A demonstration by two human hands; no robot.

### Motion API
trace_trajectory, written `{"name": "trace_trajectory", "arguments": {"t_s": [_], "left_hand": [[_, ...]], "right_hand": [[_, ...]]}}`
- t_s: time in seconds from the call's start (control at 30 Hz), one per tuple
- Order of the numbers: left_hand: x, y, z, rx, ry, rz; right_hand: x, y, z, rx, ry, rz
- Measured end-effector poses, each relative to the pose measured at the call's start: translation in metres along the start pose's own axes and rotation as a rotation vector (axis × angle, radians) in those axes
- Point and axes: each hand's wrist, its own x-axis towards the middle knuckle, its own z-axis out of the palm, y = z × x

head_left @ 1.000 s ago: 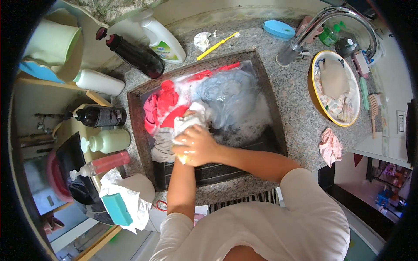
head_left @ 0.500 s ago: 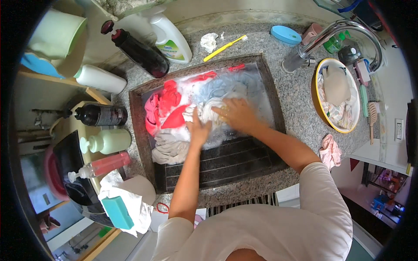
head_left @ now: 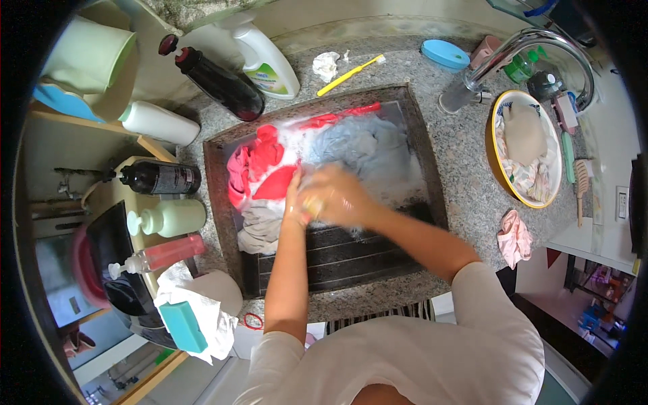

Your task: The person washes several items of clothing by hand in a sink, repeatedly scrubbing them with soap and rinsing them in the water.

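Observation:
Over the middle of the stone sink (head_left: 432, 169), my two hands meet above sudsy laundry. My left hand (head_left: 295, 197) is upright at the side of my right, its fingers partly covered. My right hand (head_left: 341, 199) is curled and smeared by motion, pressed against the left. A small yellowish and pinkish patch shows between them; what it is I cannot make out. Beneath and around lie red cloth (head_left: 270, 158), pale blue cloth (head_left: 364, 145) and grey-beige cloth (head_left: 260, 228), wet with foam. The white cloth is hidden from sight.
A chrome faucet (head_left: 462, 91) arches at the back right, near a yellow-rimmed basin (head_left: 496, 158) of cloth. A pink cloth (head_left: 514, 237) hangs over the right counter edge. Bottles, including a dark pump bottle (head_left: 219, 84), line the left; a yellow toothbrush (head_left: 347, 75) lies behind the sink.
My right hand has moved left and nearer to me, from the white cloth onto my left hand. The white cloth has gone from view, and more blue cloth shows.

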Motion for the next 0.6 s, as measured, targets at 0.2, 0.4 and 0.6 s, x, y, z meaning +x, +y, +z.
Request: {"name": "trace_trajectory", "arguments": {"t_s": [0.2, 0.4, 0.6], "left_hand": [[0.010, -0.001, -0.024, 0.021, -0.075, 0.114], [-0.014, -0.023, 0.006, 0.035, -0.062, 0.324], [-0.013, -0.015, -0.020, 0.403, 0.146, 0.274]], "right_hand": [[-0.006, -0.048, 0.054, -0.219, 0.267, -0.351], [0.011, 0.054, 0.023, -0.275, 0.414, -0.035], [-0.021, 0.087, -0.012, -0.622, 0.121, 0.130]]}}
